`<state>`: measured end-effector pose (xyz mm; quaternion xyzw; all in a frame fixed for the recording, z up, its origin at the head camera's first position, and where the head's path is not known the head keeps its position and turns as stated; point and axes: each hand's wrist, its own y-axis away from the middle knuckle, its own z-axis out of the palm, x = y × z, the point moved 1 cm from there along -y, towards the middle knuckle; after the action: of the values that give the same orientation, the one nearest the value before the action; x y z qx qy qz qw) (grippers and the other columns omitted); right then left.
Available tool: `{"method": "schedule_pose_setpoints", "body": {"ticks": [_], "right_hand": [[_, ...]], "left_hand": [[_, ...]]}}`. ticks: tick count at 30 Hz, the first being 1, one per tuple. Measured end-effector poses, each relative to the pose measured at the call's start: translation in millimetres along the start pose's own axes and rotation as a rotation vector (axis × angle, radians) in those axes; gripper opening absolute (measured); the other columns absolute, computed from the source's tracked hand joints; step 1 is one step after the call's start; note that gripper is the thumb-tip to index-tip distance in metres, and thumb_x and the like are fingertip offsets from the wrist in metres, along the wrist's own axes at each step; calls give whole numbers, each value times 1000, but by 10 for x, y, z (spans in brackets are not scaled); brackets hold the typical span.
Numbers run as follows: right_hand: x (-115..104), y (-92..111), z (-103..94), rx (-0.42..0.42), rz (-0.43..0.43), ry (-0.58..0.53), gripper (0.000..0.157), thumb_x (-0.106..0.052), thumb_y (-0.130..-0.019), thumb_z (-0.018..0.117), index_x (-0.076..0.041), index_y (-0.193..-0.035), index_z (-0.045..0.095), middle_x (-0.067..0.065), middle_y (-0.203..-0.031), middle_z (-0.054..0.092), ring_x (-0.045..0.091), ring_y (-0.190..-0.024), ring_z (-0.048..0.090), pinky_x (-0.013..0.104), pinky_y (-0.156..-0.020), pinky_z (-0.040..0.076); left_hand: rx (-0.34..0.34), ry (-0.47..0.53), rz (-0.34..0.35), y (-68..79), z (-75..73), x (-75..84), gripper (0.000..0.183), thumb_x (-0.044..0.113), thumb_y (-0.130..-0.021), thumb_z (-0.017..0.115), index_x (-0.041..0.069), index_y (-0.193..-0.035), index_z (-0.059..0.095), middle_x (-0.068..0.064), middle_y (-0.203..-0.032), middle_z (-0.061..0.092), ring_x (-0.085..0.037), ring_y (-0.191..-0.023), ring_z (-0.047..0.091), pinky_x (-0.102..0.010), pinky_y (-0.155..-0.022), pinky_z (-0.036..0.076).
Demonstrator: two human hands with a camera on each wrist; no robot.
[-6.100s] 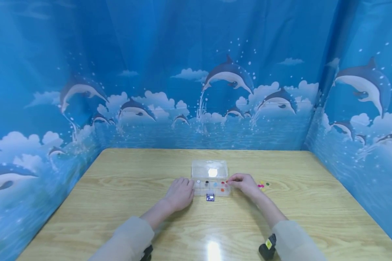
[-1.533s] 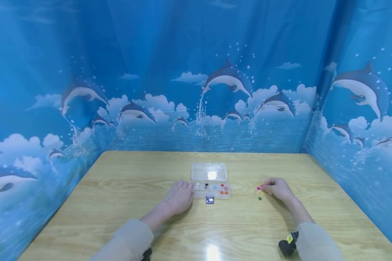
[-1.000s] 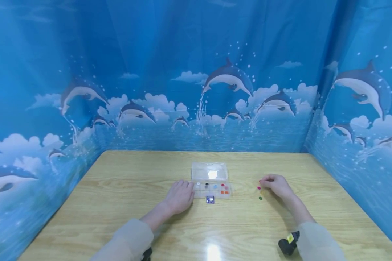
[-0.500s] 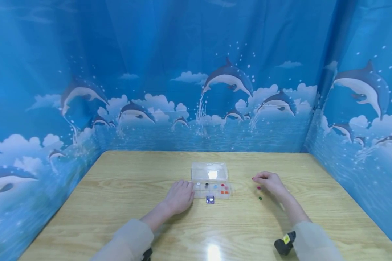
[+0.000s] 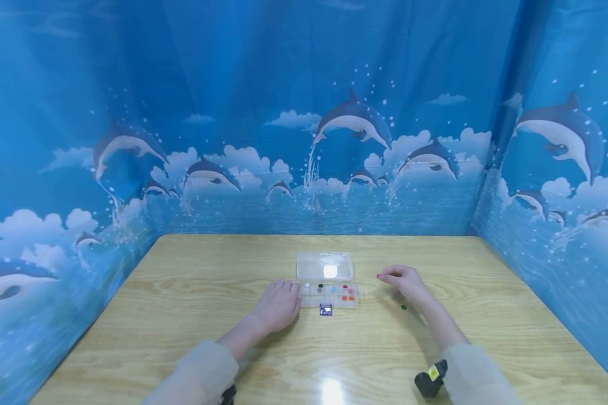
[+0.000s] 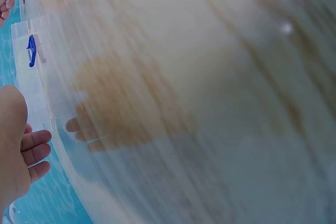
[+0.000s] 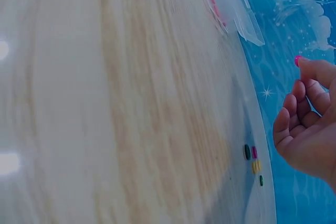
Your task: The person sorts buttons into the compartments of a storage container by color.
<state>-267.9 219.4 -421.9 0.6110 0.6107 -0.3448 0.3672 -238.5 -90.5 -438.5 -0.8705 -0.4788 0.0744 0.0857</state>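
My left hand (image 5: pixel 277 306) holds the left end of a clear plastic compartment box (image 5: pixel 314 302) on the table. In the left wrist view, the thumb lies against the box and the other fingers curl beside its end. A blue clasp (image 5: pixel 326 310) sits at the box's front, and its clear lid (image 5: pixel 311 265) is folded back. Several small coloured pieces, white, black, light blue, red and orange, lie in its compartments. To the right of the box, my right hand (image 5: pixel 406 283) pinches a small pink round piece (image 7: pixel 297 61) between thumb and index finger, raised above the table.
Below my right hand, several small loose pieces lie on the table: a dark green one (image 7: pixel 247 152), a magenta one (image 7: pixel 254 152), yellow ones (image 7: pixel 255 167) and another green one (image 7: pixel 261 180). A blue dolphin-print curtain (image 5: pixel 243 112) surrounds the wooden table (image 5: pixel 208 264).
A second orange piece now lies in the box's front right compartment. My right hand went back to the loose pieces, picked up the pink one and has moved left toward the box. My left hand stayed.
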Motion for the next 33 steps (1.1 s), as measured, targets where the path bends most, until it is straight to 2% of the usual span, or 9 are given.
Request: {"method": "schedule_pose_setpoints", "body": {"ticks": [8, 13, 23, 33], "right_hand": [[-78, 10, 139, -22, -7, -21, 21, -22, -87, 63, -2, -94, 64, 4, -90, 61, 21, -74, 44, 34, -64, 40], [-117, -11, 231, -29, -18, -20, 21, -21, -86, 65, -1, -94, 65, 5, -93, 63, 19, -77, 46, 33, -66, 39], [-197, -14, 419, -61, -43, -33, 14, -16, -84, 67, -3, -91, 66, 4, -89, 63, 19, -79, 48, 32, -68, 40], [-253, -9, 603, -58, -72, -111, 11, -8, -81, 68, 0, -89, 66, 4, -84, 63, 17, -78, 54, 29, -67, 44]], "left_hand": [[-3, 22, -2, 3, 1, 0, 25, 24, -94, 46, 3, -107, 53, -9, -91, 54, -22, -86, 50, -36, -79, 44], [10, 14, 5, 2, 11, -6, 23, 23, -94, 47, 3, -105, 52, -8, -89, 54, -21, -84, 49, -36, -77, 44], [5, 6, 7, -3, 1, -3, 25, 23, -94, 47, 3, -107, 53, -8, -90, 54, -21, -84, 49, -36, -77, 44], [-2, 3, 6, -1, -3, 0, 24, 23, -94, 47, 3, -106, 53, -9, -91, 55, -22, -86, 50, -37, -79, 44]]}}
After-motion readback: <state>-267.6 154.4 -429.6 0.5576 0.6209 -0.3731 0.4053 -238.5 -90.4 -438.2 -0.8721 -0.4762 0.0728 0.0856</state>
